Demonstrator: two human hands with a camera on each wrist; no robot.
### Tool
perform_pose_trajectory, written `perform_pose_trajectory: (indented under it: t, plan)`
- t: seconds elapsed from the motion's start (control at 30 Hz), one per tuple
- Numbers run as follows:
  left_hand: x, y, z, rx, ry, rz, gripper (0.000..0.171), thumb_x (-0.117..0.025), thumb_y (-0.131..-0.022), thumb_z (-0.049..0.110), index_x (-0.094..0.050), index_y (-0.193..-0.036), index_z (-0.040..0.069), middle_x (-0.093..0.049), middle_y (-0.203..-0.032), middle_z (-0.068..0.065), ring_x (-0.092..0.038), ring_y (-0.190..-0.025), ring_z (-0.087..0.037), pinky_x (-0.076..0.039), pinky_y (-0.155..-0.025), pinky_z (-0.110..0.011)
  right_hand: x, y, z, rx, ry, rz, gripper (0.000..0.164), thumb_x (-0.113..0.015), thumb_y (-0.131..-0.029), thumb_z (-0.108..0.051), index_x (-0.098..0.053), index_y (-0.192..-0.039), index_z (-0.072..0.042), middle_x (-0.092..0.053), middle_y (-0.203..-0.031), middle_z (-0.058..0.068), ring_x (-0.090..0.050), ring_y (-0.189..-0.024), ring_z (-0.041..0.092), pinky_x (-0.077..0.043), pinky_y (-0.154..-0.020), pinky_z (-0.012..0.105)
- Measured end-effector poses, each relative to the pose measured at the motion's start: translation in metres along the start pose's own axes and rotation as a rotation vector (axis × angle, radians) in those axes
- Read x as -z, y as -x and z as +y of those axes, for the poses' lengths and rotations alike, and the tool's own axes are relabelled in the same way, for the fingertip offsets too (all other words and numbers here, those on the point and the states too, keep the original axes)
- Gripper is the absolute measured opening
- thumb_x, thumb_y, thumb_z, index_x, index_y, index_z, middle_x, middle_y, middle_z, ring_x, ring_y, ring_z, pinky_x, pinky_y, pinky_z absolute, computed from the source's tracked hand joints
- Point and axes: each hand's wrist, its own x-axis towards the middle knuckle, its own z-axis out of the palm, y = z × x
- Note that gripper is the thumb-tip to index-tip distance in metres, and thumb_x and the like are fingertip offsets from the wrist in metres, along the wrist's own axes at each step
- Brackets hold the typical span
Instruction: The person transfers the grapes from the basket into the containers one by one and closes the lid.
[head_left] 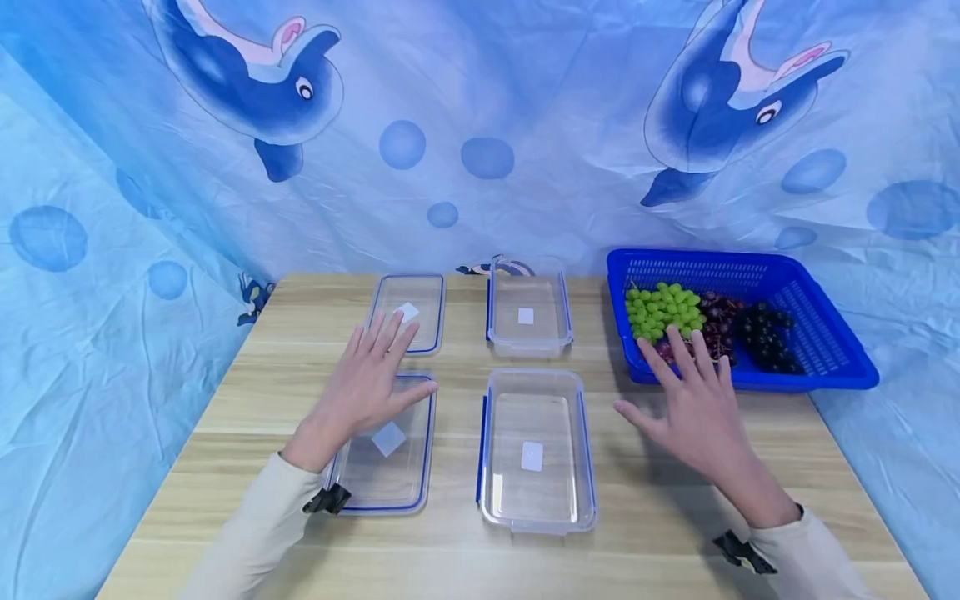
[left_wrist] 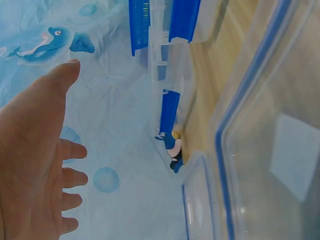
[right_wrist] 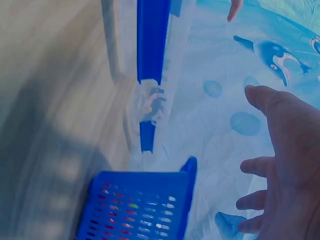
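My left hand (head_left: 367,383), fingers spread and holding nothing, hovers over the larger blue-edged lid (head_left: 386,483). Beyond its fingertips lies a smaller lid (head_left: 427,300) with a white label. My right hand (head_left: 697,408) is also spread and bare, in front of a blue plastic basket (head_left: 840,367); its fingertips overlap the near rim in the head view. Inside the basket are green grapes (head_left: 663,308), red grapes (head_left: 720,317) and black grapes (head_left: 768,337). Between the hands stand a larger clear container (head_left: 540,492) and, behind it, a smaller clear container (head_left: 528,292), both lidless with blue side clips.
Everything stands on a wooden table (head_left: 450,558). A blue cloth (head_left: 555,192) printed with dolphins and bubbles hangs behind and at the sides. Basket and smaller container stand near the table's back edge.
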Motion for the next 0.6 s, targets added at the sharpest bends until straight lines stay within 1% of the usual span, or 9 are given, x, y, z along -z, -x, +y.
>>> perform_pose_trajectory:
  t: [0.13,0.23,0.3,0.43,0.6]
  plan:
    - [0.007,-0.015,-0.002,-0.019,0.015,0.006,0.098,-0.047,-0.095,0.074,-0.018,-0.164,0.012,-0.008,-0.171,-0.015,-0.002,-0.157,-0.038,-0.006,-0.128,-0.060,0.013,-0.006,0.005,-0.007,0.004,0.003,0.094,-0.071,-0.084,-0.067,-0.038,-0.159,-0.022,-0.021,-0.167,0.021,-0.006,-0.156,0.045,-0.008,-0.117,0.078]
    - [0.010,-0.028,-0.006,-0.024,0.056,0.005,0.096,-0.047,-0.096,0.072,-0.019,-0.164,0.010,-0.009,-0.171,-0.016,-0.002,-0.157,-0.037,-0.006,-0.128,-0.059,0.022,-0.011,0.009,-0.023,-0.004,-0.001,0.094,-0.071,-0.085,-0.066,-0.038,-0.159,-0.019,-0.022,-0.167,0.022,-0.006,-0.156,0.045,-0.008,-0.118,0.078]
    - [0.010,-0.037,-0.008,-0.029,0.080,0.015,0.095,-0.047,-0.097,0.070,-0.020,-0.163,0.008,-0.012,-0.171,-0.017,-0.005,-0.157,-0.037,-0.008,-0.128,-0.058,0.027,-0.015,0.012,-0.033,-0.012,-0.002,0.094,-0.071,-0.085,-0.066,-0.038,-0.159,-0.018,-0.021,-0.167,0.022,-0.007,-0.156,0.044,-0.009,-0.117,0.078]
    - [0.006,-0.055,-0.015,-0.044,0.117,0.047,0.094,-0.045,-0.098,0.069,-0.021,-0.163,0.006,-0.018,-0.169,-0.017,-0.013,-0.157,-0.036,-0.013,-0.128,-0.056,0.035,-0.023,0.020,-0.044,-0.027,-0.004,0.094,-0.070,-0.087,-0.064,-0.035,-0.160,-0.018,-0.021,-0.168,0.022,-0.010,-0.155,0.045,-0.012,-0.116,0.079]
    - [-0.001,-0.077,-0.018,-0.055,0.180,0.076,0.091,-0.047,-0.098,0.069,-0.024,-0.162,0.008,-0.021,-0.169,-0.014,-0.018,-0.156,-0.034,-0.018,-0.127,-0.055,0.041,-0.032,0.033,-0.042,-0.050,0.013,0.090,-0.071,-0.088,-0.061,-0.039,-0.159,-0.016,-0.027,-0.164,0.027,-0.015,-0.154,0.046,-0.017,-0.120,0.072]
